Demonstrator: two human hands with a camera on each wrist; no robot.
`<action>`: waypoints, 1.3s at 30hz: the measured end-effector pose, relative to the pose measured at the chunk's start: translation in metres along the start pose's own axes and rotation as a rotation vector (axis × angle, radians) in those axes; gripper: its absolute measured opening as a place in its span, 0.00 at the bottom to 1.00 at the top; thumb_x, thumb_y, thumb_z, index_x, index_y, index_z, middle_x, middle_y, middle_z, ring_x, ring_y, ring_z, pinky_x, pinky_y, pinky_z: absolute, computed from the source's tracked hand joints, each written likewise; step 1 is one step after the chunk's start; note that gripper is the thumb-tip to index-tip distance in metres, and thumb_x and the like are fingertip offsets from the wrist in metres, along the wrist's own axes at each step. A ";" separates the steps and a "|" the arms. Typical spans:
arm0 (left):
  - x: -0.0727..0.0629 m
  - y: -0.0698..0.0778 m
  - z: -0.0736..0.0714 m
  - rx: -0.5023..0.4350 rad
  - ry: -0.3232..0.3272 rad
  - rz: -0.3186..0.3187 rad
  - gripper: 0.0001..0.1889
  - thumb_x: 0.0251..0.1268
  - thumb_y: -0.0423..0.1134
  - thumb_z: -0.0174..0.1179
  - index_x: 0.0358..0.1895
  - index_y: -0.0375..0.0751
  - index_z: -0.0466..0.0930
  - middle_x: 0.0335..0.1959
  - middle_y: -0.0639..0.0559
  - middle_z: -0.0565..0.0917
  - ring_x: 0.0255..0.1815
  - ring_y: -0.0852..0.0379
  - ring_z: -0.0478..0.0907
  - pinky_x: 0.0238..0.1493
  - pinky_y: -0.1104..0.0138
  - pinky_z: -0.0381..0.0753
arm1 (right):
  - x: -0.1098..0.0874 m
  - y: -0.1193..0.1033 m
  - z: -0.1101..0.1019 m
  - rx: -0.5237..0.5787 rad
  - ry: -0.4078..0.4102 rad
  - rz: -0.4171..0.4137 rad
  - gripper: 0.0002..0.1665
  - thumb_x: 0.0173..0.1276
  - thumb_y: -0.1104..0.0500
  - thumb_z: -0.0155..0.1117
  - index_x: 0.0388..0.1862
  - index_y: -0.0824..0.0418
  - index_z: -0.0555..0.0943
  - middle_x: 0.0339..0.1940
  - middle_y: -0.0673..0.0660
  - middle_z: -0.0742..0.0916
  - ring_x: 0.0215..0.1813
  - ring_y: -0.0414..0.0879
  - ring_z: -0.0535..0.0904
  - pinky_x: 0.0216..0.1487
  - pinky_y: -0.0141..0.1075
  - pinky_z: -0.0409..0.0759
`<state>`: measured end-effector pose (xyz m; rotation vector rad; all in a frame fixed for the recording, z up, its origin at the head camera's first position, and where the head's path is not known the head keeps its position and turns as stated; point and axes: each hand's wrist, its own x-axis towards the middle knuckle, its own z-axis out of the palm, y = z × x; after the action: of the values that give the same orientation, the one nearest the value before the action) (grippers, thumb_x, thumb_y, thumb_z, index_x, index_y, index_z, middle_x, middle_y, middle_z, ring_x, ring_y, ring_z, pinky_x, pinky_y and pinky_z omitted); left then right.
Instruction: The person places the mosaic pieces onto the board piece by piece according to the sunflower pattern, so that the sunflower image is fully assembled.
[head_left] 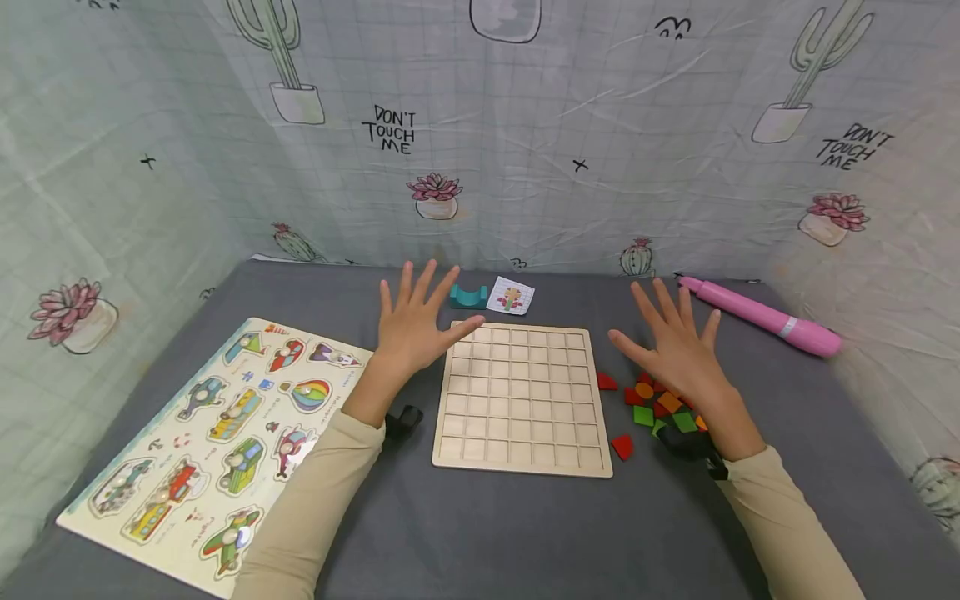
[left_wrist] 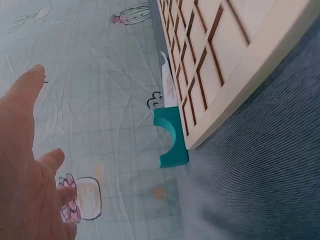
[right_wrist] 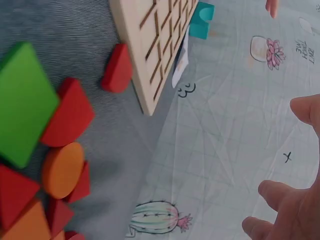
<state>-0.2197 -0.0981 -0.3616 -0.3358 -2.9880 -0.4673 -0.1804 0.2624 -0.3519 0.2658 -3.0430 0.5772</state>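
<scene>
My left hand is held above the table with its fingers spread, between a picture puzzle board and a wooden grid board. Over a pile of small coloured pieces hovers my right hand, its fingers also spread. Neither hand holds anything. The pieces are red, orange and green; squares, a round one and rounded wedges show in the right wrist view. Two red pieces lie near the grid board's right edge, one of them a red wedge. All the grid's visible cells are bare.
Behind the grid board stand a teal holder and a small card with a flower pattern. A pink pen-shaped tube lies at the back right. Printed cloth hangs at the back and sides of the grey table.
</scene>
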 end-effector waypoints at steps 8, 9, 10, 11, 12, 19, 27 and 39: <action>-0.009 0.000 0.011 -0.052 -0.055 0.018 0.45 0.63 0.74 0.46 0.79 0.65 0.40 0.81 0.54 0.41 0.80 0.47 0.26 0.75 0.44 0.28 | -0.017 0.009 0.003 0.009 -0.014 0.018 0.52 0.70 0.29 0.48 0.81 0.45 0.37 0.81 0.59 0.39 0.77 0.62 0.21 0.61 0.71 0.14; -0.009 -0.001 0.014 -0.058 -0.061 0.023 0.45 0.63 0.73 0.46 0.79 0.64 0.41 0.81 0.53 0.41 0.80 0.47 0.27 0.75 0.44 0.29 | -0.019 0.011 0.004 0.011 -0.017 0.020 0.52 0.70 0.29 0.48 0.81 0.45 0.37 0.81 0.60 0.39 0.77 0.63 0.21 0.61 0.72 0.15; -0.010 -0.001 0.016 -0.073 -0.068 0.031 0.45 0.64 0.72 0.47 0.79 0.63 0.41 0.81 0.52 0.42 0.80 0.46 0.27 0.76 0.44 0.31 | -0.021 0.013 0.005 0.015 -0.020 0.023 0.52 0.70 0.30 0.49 0.81 0.45 0.37 0.81 0.60 0.39 0.77 0.64 0.21 0.62 0.71 0.16; -0.009 -0.001 0.019 -0.090 -0.072 0.041 0.44 0.65 0.71 0.47 0.79 0.62 0.42 0.81 0.51 0.42 0.80 0.46 0.29 0.76 0.44 0.33 | -0.023 0.016 0.005 0.020 -0.021 0.027 0.52 0.70 0.30 0.49 0.81 0.46 0.37 0.81 0.60 0.39 0.77 0.64 0.22 0.62 0.71 0.16; -0.009 -0.002 0.022 -0.107 -0.079 0.050 0.43 0.67 0.70 0.46 0.80 0.61 0.43 0.81 0.51 0.43 0.80 0.45 0.29 0.76 0.44 0.34 | -0.025 0.018 0.006 0.025 -0.021 0.031 0.52 0.70 0.30 0.49 0.81 0.46 0.38 0.81 0.61 0.40 0.77 0.64 0.22 0.63 0.72 0.17; -0.007 -0.005 0.039 -0.224 -0.103 0.123 0.35 0.75 0.59 0.45 0.79 0.53 0.48 0.80 0.44 0.47 0.80 0.39 0.36 0.75 0.42 0.41 | -0.032 0.034 0.009 0.050 -0.038 0.062 0.55 0.69 0.32 0.54 0.81 0.48 0.38 0.80 0.65 0.42 0.77 0.68 0.26 0.64 0.74 0.25; -0.002 -0.012 0.047 -0.388 -0.180 0.116 0.40 0.71 0.56 0.54 0.79 0.50 0.47 0.79 0.42 0.46 0.79 0.37 0.39 0.74 0.40 0.42 | -0.039 0.055 0.008 0.135 -0.047 0.053 0.50 0.71 0.47 0.62 0.79 0.66 0.48 0.72 0.78 0.59 0.71 0.76 0.54 0.61 0.74 0.56; 0.004 -0.030 0.063 -0.649 -0.309 0.137 0.51 0.62 0.47 0.67 0.80 0.50 0.40 0.80 0.43 0.41 0.79 0.41 0.28 0.74 0.38 0.36 | -0.041 0.069 0.005 0.155 -0.055 0.013 0.20 0.66 0.60 0.67 0.51 0.74 0.80 0.45 0.71 0.82 0.39 0.57 0.79 0.35 0.40 0.77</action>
<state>-0.2343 -0.1057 -0.4293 -0.7102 -2.9689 -1.4871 -0.1516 0.3305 -0.3844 0.2713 -3.0582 0.8225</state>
